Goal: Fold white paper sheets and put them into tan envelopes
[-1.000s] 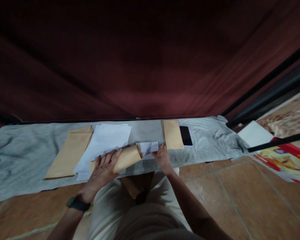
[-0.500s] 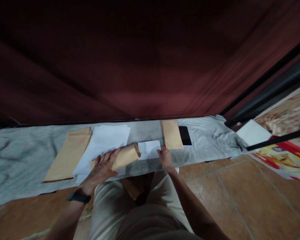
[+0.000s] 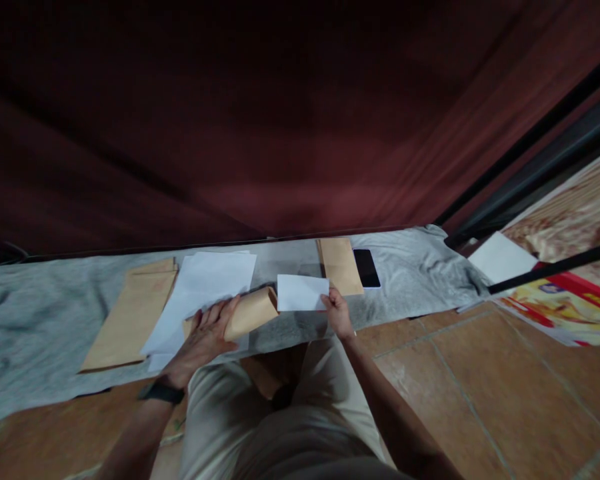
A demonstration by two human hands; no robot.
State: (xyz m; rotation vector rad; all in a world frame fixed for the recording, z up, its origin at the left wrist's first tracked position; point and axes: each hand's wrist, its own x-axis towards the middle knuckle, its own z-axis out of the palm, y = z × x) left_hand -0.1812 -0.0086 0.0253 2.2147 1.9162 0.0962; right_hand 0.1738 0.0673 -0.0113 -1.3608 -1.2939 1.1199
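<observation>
My left hand (image 3: 207, 340) grips a brown paper envelope (image 3: 253, 312), fingers across its left part and thumb along the near edge. The envelope bulges, with its mouth gaping to the right. Between thumb and fingers, my right hand (image 3: 338, 313) pinches the right end of a folded white sheet of paper (image 3: 303, 293). The sheet's left edge is right at the envelope's mouth; whether it touches cannot be told. Beneath and behind my left hand lie larger white sheets (image 3: 217, 275).
Flat brown envelopes (image 3: 130, 317) lie on the grey cloth (image 3: 40, 313) at the left. More brown envelopes (image 3: 341, 265) sit at the right, beside a dark phone (image 3: 367, 268). A dark red curtain (image 3: 300, 153) hangs behind. Black bars (image 3: 555, 267) and a colourful box (image 3: 565, 303) stand far right.
My right hand has picked the folded white sheet up off the cloth and raised it level with the envelope's mouth. The left hand keeps its hold on the envelope.
</observation>
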